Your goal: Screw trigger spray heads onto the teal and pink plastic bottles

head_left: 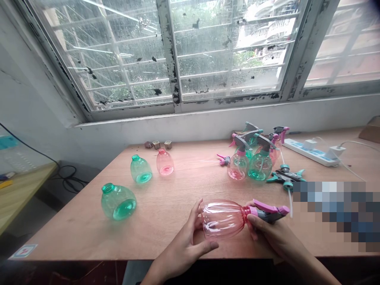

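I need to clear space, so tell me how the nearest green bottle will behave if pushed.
The green bottle looks empty and thin-walled, so it is probably light and easy to dent. It lies on its round side, so a push would likely roll it, perhaps toward the table's left edge.

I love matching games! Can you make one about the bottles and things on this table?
1. held bottle
2. power strip
3. nearest green bottle
4. loose sprayers

A. no cap, on its side
B. pink, between left hand and right hand
C. white, plugs in it
D. flat, beside standing bottles

Pairs: 1-B, 2-C, 3-A, 4-D
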The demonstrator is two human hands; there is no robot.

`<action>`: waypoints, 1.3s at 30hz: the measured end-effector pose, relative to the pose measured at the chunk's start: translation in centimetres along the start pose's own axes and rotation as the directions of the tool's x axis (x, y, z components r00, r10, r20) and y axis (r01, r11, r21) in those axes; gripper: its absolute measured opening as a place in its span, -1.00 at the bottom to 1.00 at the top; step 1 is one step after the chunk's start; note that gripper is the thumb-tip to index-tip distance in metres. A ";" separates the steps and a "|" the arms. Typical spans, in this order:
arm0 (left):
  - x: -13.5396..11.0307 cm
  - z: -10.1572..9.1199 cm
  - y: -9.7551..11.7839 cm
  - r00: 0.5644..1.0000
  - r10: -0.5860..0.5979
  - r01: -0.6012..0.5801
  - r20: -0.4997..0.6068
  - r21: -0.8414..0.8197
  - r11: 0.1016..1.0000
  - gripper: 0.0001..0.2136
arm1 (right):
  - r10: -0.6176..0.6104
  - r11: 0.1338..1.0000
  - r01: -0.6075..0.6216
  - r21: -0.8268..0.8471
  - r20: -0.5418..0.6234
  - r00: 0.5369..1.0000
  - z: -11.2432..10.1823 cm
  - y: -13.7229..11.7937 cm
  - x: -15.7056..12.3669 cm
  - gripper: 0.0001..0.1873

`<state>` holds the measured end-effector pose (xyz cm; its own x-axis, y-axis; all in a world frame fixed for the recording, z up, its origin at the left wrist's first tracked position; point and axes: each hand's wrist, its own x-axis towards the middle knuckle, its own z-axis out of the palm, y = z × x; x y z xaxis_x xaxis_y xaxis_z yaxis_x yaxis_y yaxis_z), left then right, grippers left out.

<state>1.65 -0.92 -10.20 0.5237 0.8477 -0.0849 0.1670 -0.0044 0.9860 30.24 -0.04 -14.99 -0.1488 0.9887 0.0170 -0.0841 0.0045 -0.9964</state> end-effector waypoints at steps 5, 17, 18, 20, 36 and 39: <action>0.1 0.0 0.4 1.000 -0.004 0.004 -0.006 0.010 1.000 -0.02 | 0.005 1.000 -0.005 -0.025 -0.014 1.000 0.0 0.0 -0.1 -0.53; 0.1 -0.1 -0.1 1.000 -0.001 0.001 -0.012 0.012 1.000 -0.03 | -0.003 0.999 0.003 -0.048 0.003 1.000 0.0 -0.4 0.0 -0.57; 0.1 -0.1 -0.1 1.000 -0.002 0.002 -0.010 0.013 1.000 -0.02 | -0.003 0.999 0.003 -0.046 0.005 1.000 0.0 -0.5 0.0 -0.57; 0.1 -0.1 -0.1 1.000 -0.003 0.003 -0.004 0.012 1.000 -0.02 | -0.008 0.999 0.009 -0.040 0.014 1.000 0.1 -0.7 0.0 -0.56; 0.0 0.1 0.3 1.000 0.012 -0.012 -0.014 0.001 1.000 -0.03 | -0.009 0.999 0.010 -0.034 0.013 1.000 0.2 -0.6 -0.1 -0.46; -0.1 0.1 0.3 1.000 0.021 -0.021 -0.012 0.015 1.000 -0.04 | -0.007 1.000 0.007 -0.016 0.006 1.000 0.1 -0.5 -0.1 -0.48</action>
<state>1.80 -1.05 -9.87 0.5173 0.8536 -0.0620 0.1683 -0.0304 0.9853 30.16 -0.16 -14.47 -0.1538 0.9878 0.0243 -0.0693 0.0137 -0.9975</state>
